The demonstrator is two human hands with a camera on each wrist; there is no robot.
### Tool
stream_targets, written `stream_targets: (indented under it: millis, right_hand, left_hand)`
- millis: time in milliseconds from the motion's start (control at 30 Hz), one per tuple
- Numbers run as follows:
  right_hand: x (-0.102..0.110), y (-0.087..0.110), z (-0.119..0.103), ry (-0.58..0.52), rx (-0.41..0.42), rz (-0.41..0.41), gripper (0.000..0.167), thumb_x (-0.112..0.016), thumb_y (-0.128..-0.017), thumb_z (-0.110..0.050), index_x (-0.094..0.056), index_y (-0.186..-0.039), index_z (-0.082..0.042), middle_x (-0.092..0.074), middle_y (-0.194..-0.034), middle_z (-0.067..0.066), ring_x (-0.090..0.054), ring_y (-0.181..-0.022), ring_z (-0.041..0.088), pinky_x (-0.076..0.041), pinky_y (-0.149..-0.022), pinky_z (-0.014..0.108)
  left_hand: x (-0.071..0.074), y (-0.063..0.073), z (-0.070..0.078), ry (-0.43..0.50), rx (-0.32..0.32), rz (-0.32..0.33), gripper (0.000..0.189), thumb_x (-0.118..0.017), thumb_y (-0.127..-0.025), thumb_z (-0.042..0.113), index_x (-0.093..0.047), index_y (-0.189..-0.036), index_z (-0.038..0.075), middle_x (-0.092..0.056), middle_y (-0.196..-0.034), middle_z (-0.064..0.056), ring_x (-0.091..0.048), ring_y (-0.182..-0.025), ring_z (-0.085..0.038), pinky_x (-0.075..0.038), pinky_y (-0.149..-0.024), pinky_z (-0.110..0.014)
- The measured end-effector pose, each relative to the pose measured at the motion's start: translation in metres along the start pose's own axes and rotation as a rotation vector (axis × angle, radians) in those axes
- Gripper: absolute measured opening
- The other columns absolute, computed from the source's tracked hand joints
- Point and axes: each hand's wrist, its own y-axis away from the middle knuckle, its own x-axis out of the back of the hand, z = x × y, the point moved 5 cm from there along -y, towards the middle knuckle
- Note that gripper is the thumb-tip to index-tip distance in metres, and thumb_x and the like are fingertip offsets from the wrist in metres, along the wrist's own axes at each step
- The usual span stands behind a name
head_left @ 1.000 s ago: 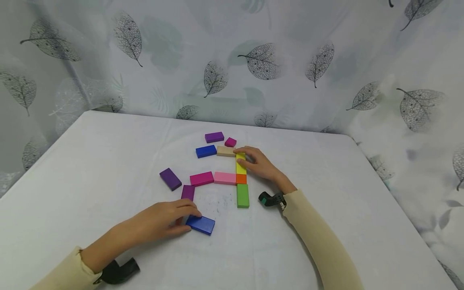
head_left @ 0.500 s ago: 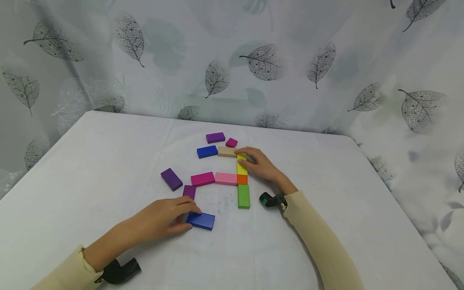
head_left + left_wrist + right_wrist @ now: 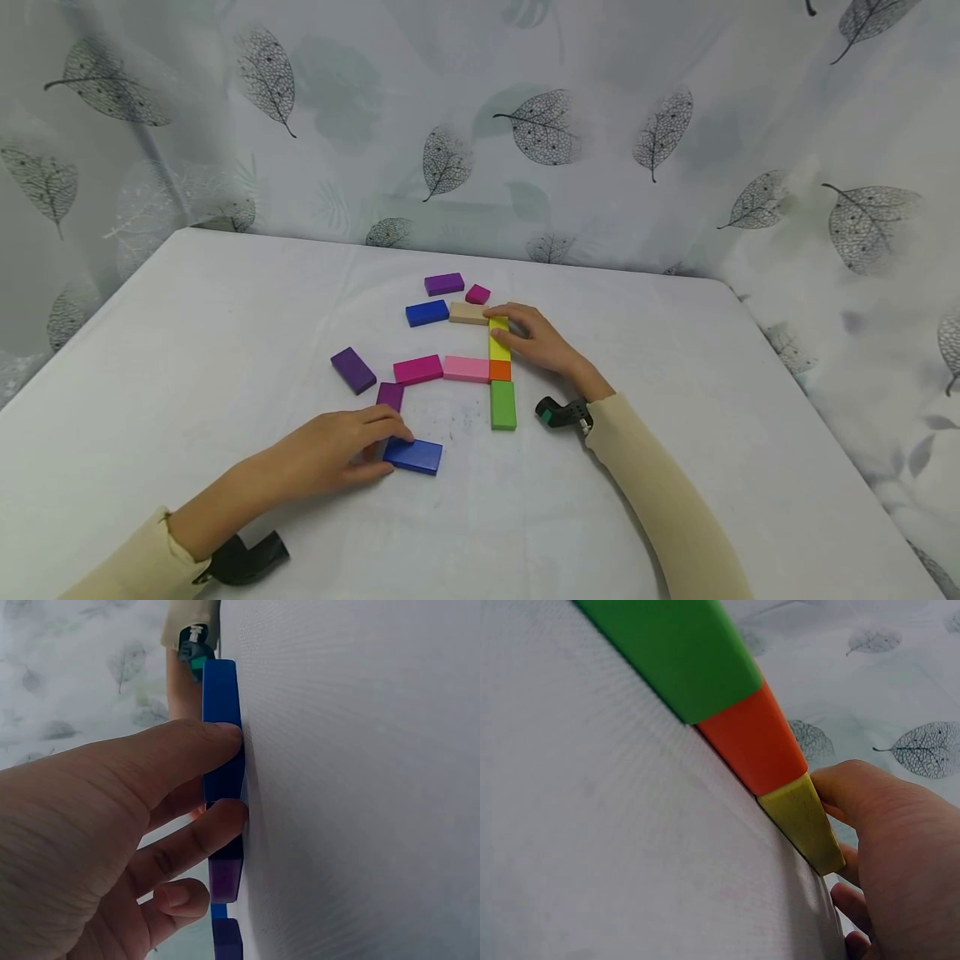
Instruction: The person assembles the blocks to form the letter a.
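Observation:
In the head view, my left hand (image 3: 330, 454) grips the left end of a flat blue block (image 3: 422, 457) between thumb and fingers, low on the table. Just beyond it lies a purple block (image 3: 390, 395), partly behind the fingers. The left wrist view shows the thumb on the side of the blue block (image 3: 220, 694). My right hand (image 3: 538, 339) holds a yellow block (image 3: 498, 348) at its far end, thumb along one side, index fingertip by a tan block (image 3: 467, 314). An orange block (image 3: 499, 371) and a green block (image 3: 503, 406) continue the yellow one's line.
A pink block (image 3: 466, 369) and a magenta block (image 3: 417, 370) run left from the orange one. Farther out lie a dark purple block (image 3: 352, 371), another blue block (image 3: 427, 313), a violet block (image 3: 444, 284) and a small magenta block (image 3: 477, 294). A leaf-patterned cloth (image 3: 337, 108) hangs behind the table.
The blue block in my left hand has turned slightly, its right end swinging away from me so it lies less slanted. My right hand has stayed put on the yellow block.

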Motion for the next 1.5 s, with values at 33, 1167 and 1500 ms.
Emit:
stream_targets:
  millis: [33, 1167, 1500]
  right_hand:
    - [0.000, 0.000, 0.000, 0.001, -0.002, 0.001, 0.040, -0.057, -0.098, -0.024, -0.056, -0.136, -0.013, -0.049, -0.144, 0.009, -0.034, -0.139, 0.029, -0.021, -0.115, 0.054]
    - [0.000, 0.000, 0.000, 0.024, -0.013, -0.007, 0.042, -0.057, -0.098, -0.024, -0.054, -0.138, -0.012, -0.045, -0.148, 0.011, -0.030, -0.141, 0.031, -0.020, -0.115, 0.055]
    - [0.001, -0.001, 0.002, 0.017, -0.019, -0.006, 0.042, -0.057, -0.098, -0.024, -0.055, -0.138, -0.014, -0.045, -0.148, 0.010, -0.030, -0.142, 0.031, -0.019, -0.116, 0.055]
  left_hand:
    - [0.000, 0.000, 0.000, -0.002, 0.000, -0.003, 0.033, -0.075, -0.086, 0.017, -0.063, -0.117, 0.015, -0.060, -0.111, 0.001, -0.053, -0.076, 0.002, -0.050, -0.070, -0.016]
    - [0.039, -0.005, -0.033, -0.099, 0.030, 0.145, 0.024, -0.075, -0.085, 0.014, -0.069, -0.108, 0.017, -0.063, -0.108, 0.004, -0.060, -0.093, -0.010, -0.054, -0.081, -0.033]
    - [0.044, -0.003, -0.063, -0.107, 0.017, 0.251, 0.031, -0.080, -0.077, 0.011, -0.069, -0.105, 0.014, -0.060, -0.110, 0.000, -0.052, -0.111, -0.024, -0.040, -0.088, -0.050]
